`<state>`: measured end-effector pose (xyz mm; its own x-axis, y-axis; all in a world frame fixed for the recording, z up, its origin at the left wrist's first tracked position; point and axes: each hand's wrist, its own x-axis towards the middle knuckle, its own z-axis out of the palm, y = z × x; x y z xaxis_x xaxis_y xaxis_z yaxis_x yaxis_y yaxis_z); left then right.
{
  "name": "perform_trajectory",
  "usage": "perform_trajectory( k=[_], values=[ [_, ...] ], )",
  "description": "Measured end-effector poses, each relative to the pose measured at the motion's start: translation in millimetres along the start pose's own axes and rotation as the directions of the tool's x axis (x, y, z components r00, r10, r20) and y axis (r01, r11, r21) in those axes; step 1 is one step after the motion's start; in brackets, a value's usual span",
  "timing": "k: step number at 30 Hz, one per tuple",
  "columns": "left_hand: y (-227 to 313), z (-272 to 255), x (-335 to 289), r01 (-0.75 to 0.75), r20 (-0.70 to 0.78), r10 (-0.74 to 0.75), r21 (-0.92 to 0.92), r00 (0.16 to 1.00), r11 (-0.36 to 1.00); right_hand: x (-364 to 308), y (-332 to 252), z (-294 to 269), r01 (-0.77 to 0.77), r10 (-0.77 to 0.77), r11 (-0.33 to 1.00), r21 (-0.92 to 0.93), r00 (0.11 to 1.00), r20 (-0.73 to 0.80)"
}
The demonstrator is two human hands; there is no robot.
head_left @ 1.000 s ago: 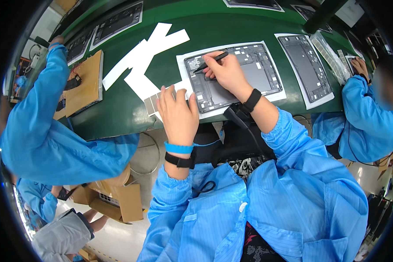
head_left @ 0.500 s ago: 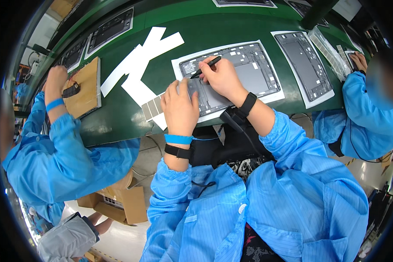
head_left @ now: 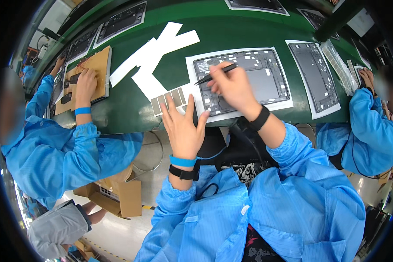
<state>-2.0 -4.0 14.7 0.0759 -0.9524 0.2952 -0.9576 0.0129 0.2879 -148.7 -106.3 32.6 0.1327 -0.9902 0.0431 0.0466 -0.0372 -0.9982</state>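
Note:
My right hand (head_left: 236,89) is closed around black tweezers (head_left: 203,80), their tip pointing left over the near-left edge of a dark grey tablet housing (head_left: 262,83). The housing lies on a white sheet (head_left: 286,103) and carries many small white pieces along its border. My left hand (head_left: 183,129) is open, fingers spread, with its fingertips on a white backing strip of greyish rectangular pads (head_left: 175,95). That strip lies just left of the housing, partly covered by my fingers.
White paper strips (head_left: 146,56) lie crossed on the green table (head_left: 222,30). A second housing (head_left: 314,76) sits to the right, beside a clear bag of pads (head_left: 336,65). At left, a co-worker's hand (head_left: 86,85) works at a brown board (head_left: 101,74); another person (head_left: 371,109) sits at right.
My left hand has moved off the housing's left edge onto the pad strip, and its fingers have spread. My right hand has lifted the tweezers away from the housing's edge area.

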Motion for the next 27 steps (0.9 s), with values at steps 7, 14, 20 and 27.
perform_trajectory(
  k=[7,14,20,27],
  values=[
    [-8,13,-13,0.020,0.076,-0.023,0.048,0.997,0.999,13,15,32,0.067,-0.031,0.949,-0.308,0.992,0.120],
    [-6,11,-11,0.028,0.080,-0.030,0.035,0.996,0.999,14,24,41,0.109,-0.077,0.940,-0.323,0.991,0.109],
    [-6,8,-10,0.046,0.085,-0.043,-0.025,0.995,0.999,-4,8,26,0.053,-0.045,0.992,0.115,0.997,-0.066],
    [4,8,-11,0.014,-0.041,-0.021,-0.166,0.999,0.986,-43,11,-8,-0.077,0.077,0.997,0.007,0.994,-0.075]
  ],
)
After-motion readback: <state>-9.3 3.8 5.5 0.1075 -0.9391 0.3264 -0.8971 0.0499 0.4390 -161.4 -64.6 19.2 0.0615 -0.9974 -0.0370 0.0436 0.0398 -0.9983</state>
